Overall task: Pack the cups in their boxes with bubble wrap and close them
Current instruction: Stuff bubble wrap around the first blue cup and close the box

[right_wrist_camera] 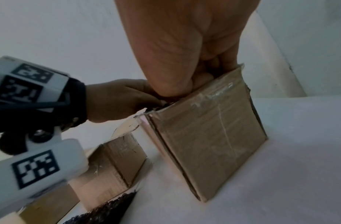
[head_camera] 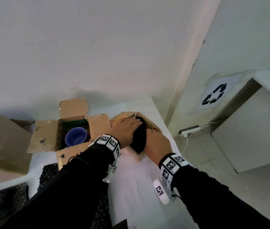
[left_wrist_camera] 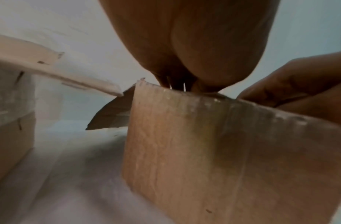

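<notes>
A small cardboard box [head_camera: 151, 125] stands on the white table, with a black bubble-wrap bundle [head_camera: 139, 141] filling its open top. My left hand [head_camera: 126, 129] lies over the bundle, fingers stretched toward the far side and pressing down. My right hand [head_camera: 157, 142] is at the bundle's near right side, its fingers curled down into the box around the wrap. The left wrist view shows the box wall [left_wrist_camera: 204, 151] below my left hand [left_wrist_camera: 194, 53]. In the right wrist view my right hand [right_wrist_camera: 184, 45] dips behind the box wall [right_wrist_camera: 208, 128]. The cup inside is hidden.
To the left, a second box [head_camera: 48, 134] stands open with a blue cup [head_camera: 76, 137] inside. A large cardboard flap [head_camera: 8, 142] rises at the far left. Black bubble-wrap sheets [head_camera: 3, 200] lie near me. The table edge runs close on the right, above a power strip [head_camera: 189, 130].
</notes>
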Action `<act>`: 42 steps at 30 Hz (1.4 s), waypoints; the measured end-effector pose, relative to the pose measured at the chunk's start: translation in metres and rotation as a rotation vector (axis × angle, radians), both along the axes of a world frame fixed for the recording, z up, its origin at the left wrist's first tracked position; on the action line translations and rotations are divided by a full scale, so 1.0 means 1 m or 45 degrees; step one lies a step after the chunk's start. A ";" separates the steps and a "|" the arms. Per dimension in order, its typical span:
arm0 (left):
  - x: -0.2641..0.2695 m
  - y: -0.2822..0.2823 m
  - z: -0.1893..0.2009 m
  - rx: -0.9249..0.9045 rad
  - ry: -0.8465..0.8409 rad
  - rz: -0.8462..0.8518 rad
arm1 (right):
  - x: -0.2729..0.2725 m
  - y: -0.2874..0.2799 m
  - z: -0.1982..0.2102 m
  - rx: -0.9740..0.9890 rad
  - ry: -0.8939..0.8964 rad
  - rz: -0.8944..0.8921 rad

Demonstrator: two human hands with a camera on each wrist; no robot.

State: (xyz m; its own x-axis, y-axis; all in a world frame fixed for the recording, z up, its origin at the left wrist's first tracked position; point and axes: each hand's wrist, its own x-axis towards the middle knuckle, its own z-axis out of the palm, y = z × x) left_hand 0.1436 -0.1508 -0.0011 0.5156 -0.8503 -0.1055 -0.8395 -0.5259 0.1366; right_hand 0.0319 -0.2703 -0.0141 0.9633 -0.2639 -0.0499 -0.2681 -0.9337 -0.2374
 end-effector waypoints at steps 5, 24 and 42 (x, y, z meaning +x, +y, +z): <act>0.006 0.001 -0.008 0.212 -0.140 0.045 | 0.007 0.003 -0.003 -0.001 0.032 -0.041; 0.010 -0.012 -0.011 0.239 -0.191 0.057 | 0.015 -0.001 -0.002 -0.030 0.101 -0.053; 0.003 -0.003 -0.005 0.145 -0.179 0.118 | -0.008 -0.011 0.007 0.029 0.052 0.121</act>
